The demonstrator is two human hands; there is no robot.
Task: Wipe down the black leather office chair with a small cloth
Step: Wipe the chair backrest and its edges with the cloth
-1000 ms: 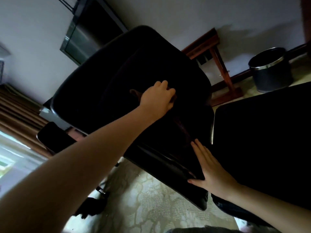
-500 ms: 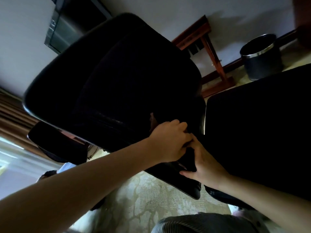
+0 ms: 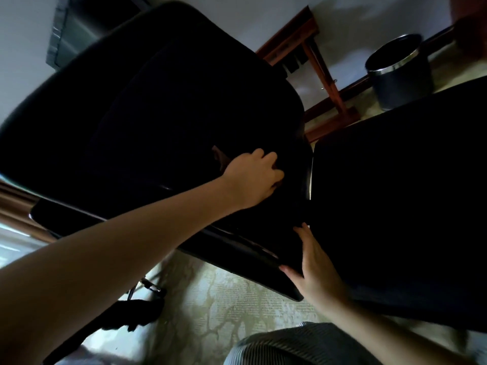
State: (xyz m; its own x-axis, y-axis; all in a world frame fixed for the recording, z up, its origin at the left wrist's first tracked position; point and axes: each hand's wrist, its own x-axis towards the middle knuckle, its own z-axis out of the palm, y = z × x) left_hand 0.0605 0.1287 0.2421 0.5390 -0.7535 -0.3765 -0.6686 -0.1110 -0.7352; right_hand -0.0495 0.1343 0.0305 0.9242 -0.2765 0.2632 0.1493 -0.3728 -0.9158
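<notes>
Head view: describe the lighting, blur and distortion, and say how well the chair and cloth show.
Head view: underexposed, the chair reads near-solid black, faint glints on its lower edge; daylight washes out the left border; wide-angle lens bends the walls; slight motion blur softens the bin; the cloth shows only as a brownish scrap by the gripping left hand.

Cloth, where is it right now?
Head view, near the middle: the cloth peeks out from under the left hand, which presses it against the black chair.
</notes>
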